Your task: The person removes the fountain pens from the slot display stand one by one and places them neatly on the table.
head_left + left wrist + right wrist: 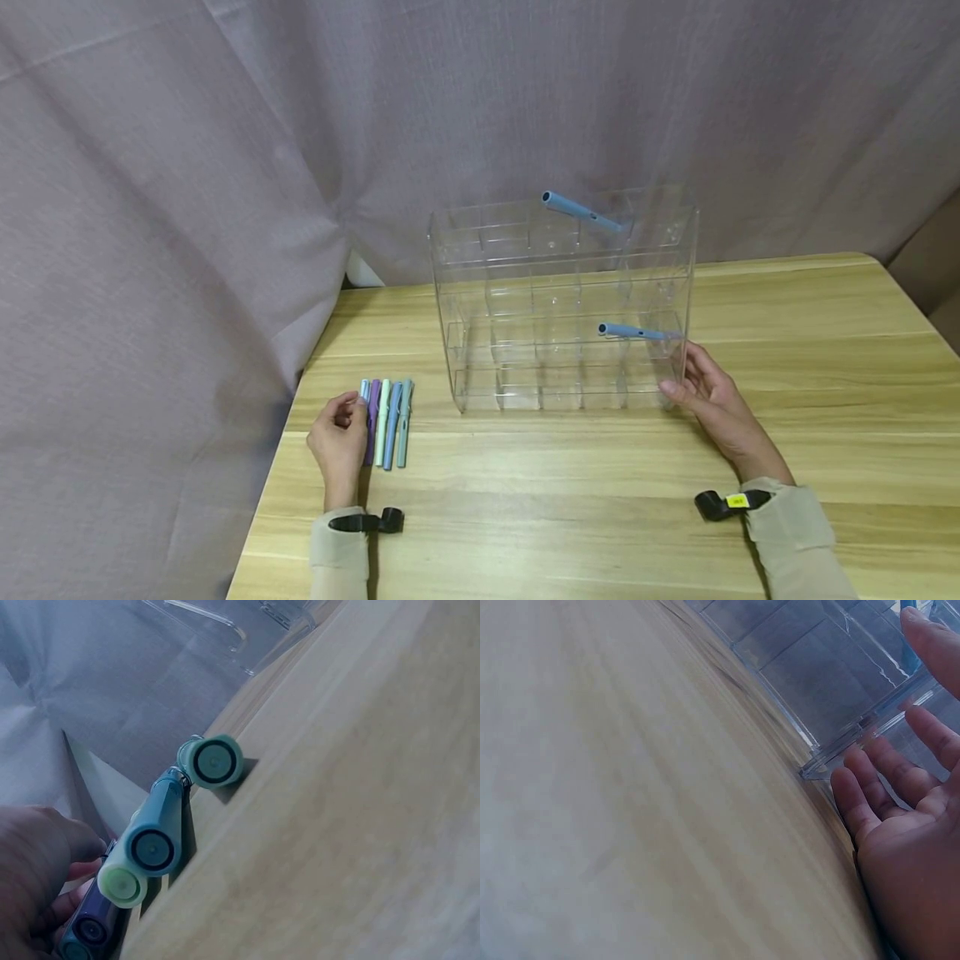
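My left hand [337, 437] is at the left end of a row of capped pens, its curled fingers and thumb pinching the light blue pen [364, 388]. Beside that lie a purple pen [373, 425], a pale green pen [383, 421], a blue pen [393, 425] and a grey-green pen [404, 425]. A clear acrylic organizer [555, 379] with rows of compartments stands upright on the table. My right hand [716, 408] rests at its lower right side, thumb toward the front, fingers slightly bent along the side wall. Two blue pens lean in the organizer, an upper pen [581, 211] and a lower pen [633, 332].
The wooden table [540, 525] lies beneath everything. A grey curtain [225, 208] hangs behind the organizer and down the table's left side. Each wrist carries a black camera strap over a beige sleeve [791, 525].
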The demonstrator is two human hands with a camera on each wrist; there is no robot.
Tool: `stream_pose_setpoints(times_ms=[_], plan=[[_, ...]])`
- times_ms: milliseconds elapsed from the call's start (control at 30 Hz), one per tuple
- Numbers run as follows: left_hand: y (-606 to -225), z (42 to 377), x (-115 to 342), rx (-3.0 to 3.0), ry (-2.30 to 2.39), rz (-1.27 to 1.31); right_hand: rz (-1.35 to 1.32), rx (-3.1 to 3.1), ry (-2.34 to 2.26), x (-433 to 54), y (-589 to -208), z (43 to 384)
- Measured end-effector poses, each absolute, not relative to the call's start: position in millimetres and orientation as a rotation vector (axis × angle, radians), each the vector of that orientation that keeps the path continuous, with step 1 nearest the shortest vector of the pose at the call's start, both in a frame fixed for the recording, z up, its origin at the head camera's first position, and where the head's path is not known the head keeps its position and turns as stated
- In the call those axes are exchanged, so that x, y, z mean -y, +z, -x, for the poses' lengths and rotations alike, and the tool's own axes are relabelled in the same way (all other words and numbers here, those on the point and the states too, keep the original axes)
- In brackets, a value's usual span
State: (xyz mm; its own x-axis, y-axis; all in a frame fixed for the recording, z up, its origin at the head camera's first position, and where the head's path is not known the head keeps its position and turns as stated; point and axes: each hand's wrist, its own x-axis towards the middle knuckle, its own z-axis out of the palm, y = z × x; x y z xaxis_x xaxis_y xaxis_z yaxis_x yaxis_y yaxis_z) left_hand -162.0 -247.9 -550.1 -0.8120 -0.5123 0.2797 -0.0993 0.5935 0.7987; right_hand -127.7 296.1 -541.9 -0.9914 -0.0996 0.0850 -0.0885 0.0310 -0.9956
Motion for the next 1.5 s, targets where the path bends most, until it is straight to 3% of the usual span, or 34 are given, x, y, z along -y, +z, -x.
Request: stream_pose_setpoints(times_ms=[933,1500], plan=[[-538,152,232,2.247,-1.224,-0.457,0.245,-2.245,-2.197,-297,-545,129],[-500,140,139,1.998,-1.603,0.153,0.247,-2.221,-2.206,-296,-544,128]])
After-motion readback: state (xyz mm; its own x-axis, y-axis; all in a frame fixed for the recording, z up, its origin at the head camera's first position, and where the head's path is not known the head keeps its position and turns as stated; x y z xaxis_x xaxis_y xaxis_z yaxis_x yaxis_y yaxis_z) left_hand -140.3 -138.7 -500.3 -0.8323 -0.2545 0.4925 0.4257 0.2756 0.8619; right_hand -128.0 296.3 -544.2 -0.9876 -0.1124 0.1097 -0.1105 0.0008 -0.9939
